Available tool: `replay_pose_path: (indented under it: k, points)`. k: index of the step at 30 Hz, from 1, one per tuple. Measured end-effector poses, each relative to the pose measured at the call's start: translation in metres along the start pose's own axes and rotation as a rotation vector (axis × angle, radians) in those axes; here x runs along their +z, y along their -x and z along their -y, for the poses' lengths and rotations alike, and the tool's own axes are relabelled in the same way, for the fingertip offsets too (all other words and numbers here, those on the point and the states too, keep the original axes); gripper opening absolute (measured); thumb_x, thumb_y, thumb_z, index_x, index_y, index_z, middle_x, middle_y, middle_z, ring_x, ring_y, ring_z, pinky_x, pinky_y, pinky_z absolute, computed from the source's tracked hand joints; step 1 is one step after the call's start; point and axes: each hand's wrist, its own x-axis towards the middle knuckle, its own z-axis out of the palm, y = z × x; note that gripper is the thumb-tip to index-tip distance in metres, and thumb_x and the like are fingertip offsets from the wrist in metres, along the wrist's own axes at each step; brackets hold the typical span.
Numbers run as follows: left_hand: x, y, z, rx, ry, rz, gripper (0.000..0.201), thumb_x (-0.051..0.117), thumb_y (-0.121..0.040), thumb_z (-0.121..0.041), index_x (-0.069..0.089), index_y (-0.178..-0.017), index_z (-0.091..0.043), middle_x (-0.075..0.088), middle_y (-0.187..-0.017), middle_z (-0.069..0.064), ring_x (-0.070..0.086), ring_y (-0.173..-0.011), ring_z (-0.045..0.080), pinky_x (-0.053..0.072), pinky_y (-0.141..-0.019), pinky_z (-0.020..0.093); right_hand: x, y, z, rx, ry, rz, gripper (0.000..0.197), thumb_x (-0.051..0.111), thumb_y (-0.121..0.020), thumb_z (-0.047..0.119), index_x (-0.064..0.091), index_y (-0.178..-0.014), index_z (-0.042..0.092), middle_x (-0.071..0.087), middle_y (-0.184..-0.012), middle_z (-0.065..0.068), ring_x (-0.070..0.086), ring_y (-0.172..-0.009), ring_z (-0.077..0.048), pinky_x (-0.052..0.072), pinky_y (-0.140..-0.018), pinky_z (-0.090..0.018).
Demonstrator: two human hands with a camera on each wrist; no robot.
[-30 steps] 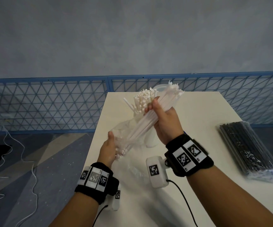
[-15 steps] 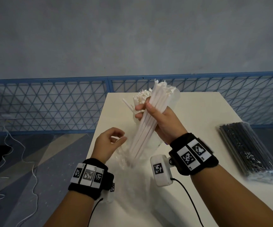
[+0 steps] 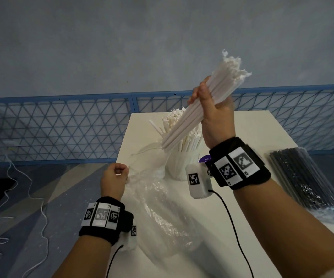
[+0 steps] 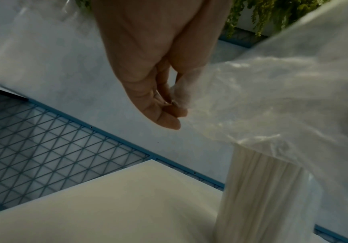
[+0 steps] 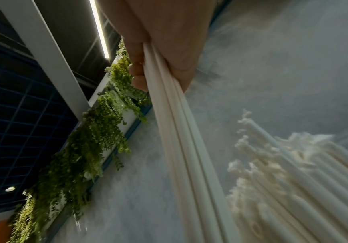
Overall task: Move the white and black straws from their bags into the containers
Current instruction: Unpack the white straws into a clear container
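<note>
Risk of spillage: right hand (image 3: 214, 117) grips white straws (image 3: 198, 109) tilted above the part-filled container (image 3: 180, 165), left hand (image 3: 113, 180) pinches the bag (image 3: 162, 213), black straws (image 3: 300, 175) remain bagged; loose grip could scatter straws across the table (image 3: 252, 125)

white straws (image 3: 194, 119) | black straws (image 3: 302, 177) | clear bag (image 3: 162, 213) | blue triangle-mesh fence (image 3: 51, 127) | cream table (image 3: 252, 133)

My head camera looks forward and down over the white rectangular table (image 3: 262, 125) toward its far edge. My left wrist camera sits close under the left hand (image 4: 148, 69), facing that same far edge. My right wrist camera tilts upward past the right hand (image 5: 164, 32), very near.
</note>
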Motion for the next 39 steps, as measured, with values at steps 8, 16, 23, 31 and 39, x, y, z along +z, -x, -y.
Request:
replay_pose_path:
  k: [8,16,23,31,39]
  points:
    - [-0.014,-0.007,0.027,-0.132,-0.07,-0.066,0.012,0.054,-0.09,0.001,0.058,-0.1,0.003,0.056,-0.087,0.013,0.053,-0.077,0.025,0.04,-0.058,0.023,-0.003,-0.006,-0.003,-0.096,0.21,-0.041,0.01,0.05,-0.094,0.017,0.054,-0.084,0.018,0.054,-0.066,0.006,0.054,-0.065,-0.009,0.048,-0.072,-0.026]
    - [0.008,-0.004,0.031,-0.124,0.022,-0.013,0.007,0.055,-0.09,0.0,0.052,-0.089,-0.006,0.053,-0.085,0.011,0.049,-0.059,0.01,0.041,-0.044,0.004,-0.005,-0.005,-0.065,0.021,0.576,0.11,0.017,0.05,-0.094,0.014,0.058,-0.099,-0.001,0.055,-0.069,0.012,0.055,-0.065,0.012,0.039,-0.065,-0.003]
    - [0.011,-0.004,0.039,-0.155,0.117,0.005,0.012,0.055,-0.09,0.0,0.052,-0.083,-0.01,0.051,-0.074,0.002,0.053,-0.041,-0.008,0.042,-0.044,0.006,-0.029,0.0,-0.123,0.329,0.712,0.144,0.014,0.051,-0.094,0.017,0.057,-0.088,0.006,0.055,-0.068,0.012,0.053,-0.06,0.005,0.036,-0.057,-0.003]
    - [0.01,-0.006,0.049,-0.258,0.196,-0.006,0.01,0.054,-0.09,-0.001,0.051,-0.086,-0.01,0.051,-0.077,0.011,0.052,-0.047,0.006,0.046,-0.06,0.028,-0.021,0.005,-0.118,0.402,0.788,0.105,0.031,0.06,-0.089,0.015,0.052,-0.114,0.0,0.058,-0.094,-0.003,0.055,-0.09,-0.02,0.036,-0.076,-0.021]
    - [0.006,0.002,0.059,-0.358,0.26,-0.019,0.031,0.042,-0.093,0.004,0.042,-0.074,-0.02,0.049,-0.077,0.009,0.056,-0.051,0.016,0.049,-0.056,0.028,-0.028,0.083,-0.068,0.129,0.772,0.143,0.077,0.066,-0.084,0.025,0.021,-0.145,0.017,0.028,-0.149,0.008,0.027,-0.136,0.0,0.023,-0.111,-0.013]
